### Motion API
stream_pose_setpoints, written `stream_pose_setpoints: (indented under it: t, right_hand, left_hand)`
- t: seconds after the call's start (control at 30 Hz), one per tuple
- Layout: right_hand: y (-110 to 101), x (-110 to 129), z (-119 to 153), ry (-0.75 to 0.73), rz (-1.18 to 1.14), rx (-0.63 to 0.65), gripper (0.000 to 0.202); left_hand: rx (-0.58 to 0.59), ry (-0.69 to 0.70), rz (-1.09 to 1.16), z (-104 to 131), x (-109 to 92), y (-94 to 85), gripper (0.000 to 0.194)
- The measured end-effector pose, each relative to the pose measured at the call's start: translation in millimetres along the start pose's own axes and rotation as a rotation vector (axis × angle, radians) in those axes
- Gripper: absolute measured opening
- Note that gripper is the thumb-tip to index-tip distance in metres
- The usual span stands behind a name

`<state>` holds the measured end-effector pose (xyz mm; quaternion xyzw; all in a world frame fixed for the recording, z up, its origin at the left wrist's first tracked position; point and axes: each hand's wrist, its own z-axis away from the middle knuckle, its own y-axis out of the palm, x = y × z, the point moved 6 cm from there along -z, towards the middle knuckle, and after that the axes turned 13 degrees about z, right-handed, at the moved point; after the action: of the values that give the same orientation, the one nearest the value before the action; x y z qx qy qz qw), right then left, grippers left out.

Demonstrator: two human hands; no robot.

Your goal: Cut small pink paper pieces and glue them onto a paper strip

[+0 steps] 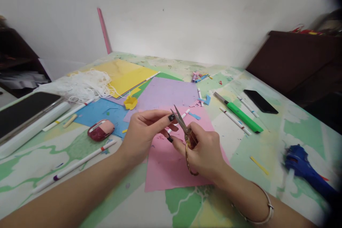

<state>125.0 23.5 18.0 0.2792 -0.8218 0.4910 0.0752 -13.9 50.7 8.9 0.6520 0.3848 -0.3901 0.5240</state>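
My right hand (204,146) grips a pair of scissors (182,124) by its brown handles, its blades parted and pointing up and to the left. Close to the blade tips, my left hand (145,131) has its thumb and fingers pinched together; whatever sits between them is too small to make out. Both hands hover over a pink sheet of paper (171,171). Behind the fingers lies a white marker (184,114) on that sheet. A small blue paper scrap (194,115) rests just right of the blades.
Purple paper (168,92), yellow paper (130,74) and blue paper (93,114) spread behind. White yarn (80,83) heaps at back left, near a yellow paper flower (130,102) and a maroon case (100,130). Rightward lie a green cutter (243,117), a phone (260,101) and a blue glue gun (304,165).
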Motion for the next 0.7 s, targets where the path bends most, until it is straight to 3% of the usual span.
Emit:
stream_pose_setpoints:
  t: [0.7]
  right_hand:
    - [0.3,-2.9,0.9,0.018,0.047,-0.033,0.039]
  left_hand:
    - [0.021,-0.09,0.042,2.3,8.1,3.0,0.017]
